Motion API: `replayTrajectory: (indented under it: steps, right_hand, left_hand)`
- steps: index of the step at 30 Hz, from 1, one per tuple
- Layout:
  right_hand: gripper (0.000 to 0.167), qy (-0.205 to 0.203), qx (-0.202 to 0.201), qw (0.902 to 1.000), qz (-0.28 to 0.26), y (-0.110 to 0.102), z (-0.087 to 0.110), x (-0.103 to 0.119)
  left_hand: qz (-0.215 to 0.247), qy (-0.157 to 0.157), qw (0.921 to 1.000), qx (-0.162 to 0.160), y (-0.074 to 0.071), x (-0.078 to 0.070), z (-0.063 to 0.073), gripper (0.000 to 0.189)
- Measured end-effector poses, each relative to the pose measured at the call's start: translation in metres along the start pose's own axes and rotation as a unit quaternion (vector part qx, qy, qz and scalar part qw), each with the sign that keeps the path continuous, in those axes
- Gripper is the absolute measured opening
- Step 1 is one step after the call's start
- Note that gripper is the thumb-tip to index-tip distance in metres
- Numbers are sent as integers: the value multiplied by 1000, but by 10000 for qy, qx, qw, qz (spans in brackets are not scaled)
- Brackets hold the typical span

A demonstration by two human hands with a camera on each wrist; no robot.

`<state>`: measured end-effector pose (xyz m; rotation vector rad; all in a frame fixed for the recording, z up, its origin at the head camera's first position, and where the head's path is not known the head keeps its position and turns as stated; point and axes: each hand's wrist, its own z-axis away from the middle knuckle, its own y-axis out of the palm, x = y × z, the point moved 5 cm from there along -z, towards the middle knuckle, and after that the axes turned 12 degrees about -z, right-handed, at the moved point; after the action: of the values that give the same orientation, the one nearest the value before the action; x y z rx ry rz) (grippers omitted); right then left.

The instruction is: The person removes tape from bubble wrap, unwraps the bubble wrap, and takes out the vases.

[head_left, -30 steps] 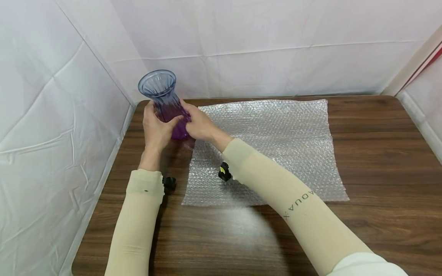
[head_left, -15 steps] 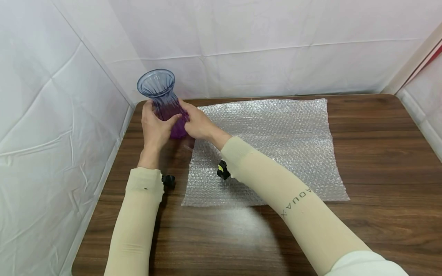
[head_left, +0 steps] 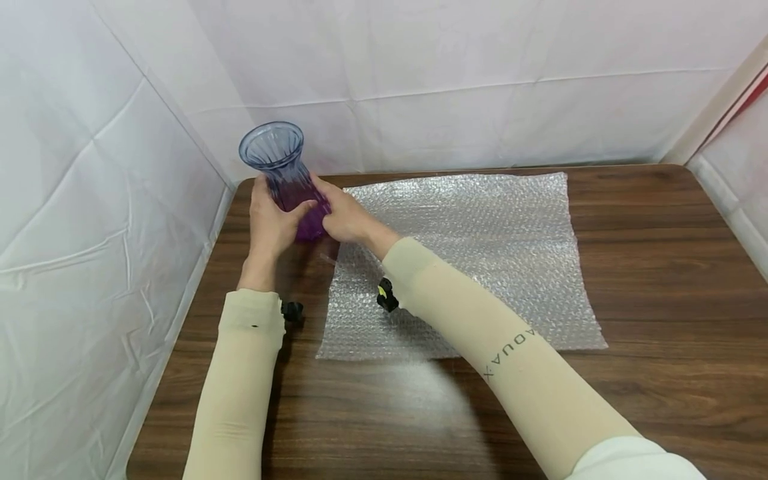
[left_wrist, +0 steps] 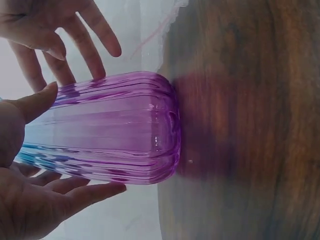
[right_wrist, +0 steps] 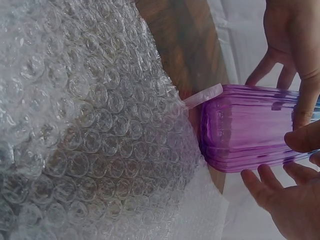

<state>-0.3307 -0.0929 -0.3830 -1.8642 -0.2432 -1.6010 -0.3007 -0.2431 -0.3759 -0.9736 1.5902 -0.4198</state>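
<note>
A ribbed glass vase [head_left: 291,183], blue at its flared rim and purple toward the base, stands upright at the table's back left corner. My left hand [head_left: 268,223] holds its left side, the thumb laid across the front. From the right, my right hand [head_left: 347,212] holds the vase's lower body. In the left wrist view, the purple base [left_wrist: 150,127] sits right at the wood, which carries its reflection. The right wrist view has the vase [right_wrist: 240,127] between both hands, beside the bubble wrap's edge.
A sheet of clear bubble wrap [head_left: 498,267] lies flat on the brown wooden table [head_left: 666,267], just right of the vase. A clear strip [right_wrist: 204,95] sticks out from the sheet's edge toward the vase. White cloth walls [head_left: 450,120] border the table's back and sides.
Almost nothing differs. Both hands stay on the vase, which stands in the same spot; the right forearm has shifted very slightly to the left.
</note>
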Motion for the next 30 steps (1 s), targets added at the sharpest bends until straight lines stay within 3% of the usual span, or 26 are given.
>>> replayTrajectory:
  steps: [8,30]
  right_hand:
    - [92,108,31,9999,-7,1,-2,1]
    - [91,383,229,9986,-279,5,-10,-5]
  left_hand:
    - [110,-135,9995,272,0,3,-5,97]
    - [-162,-400,9987,265,5,9,-14,107]
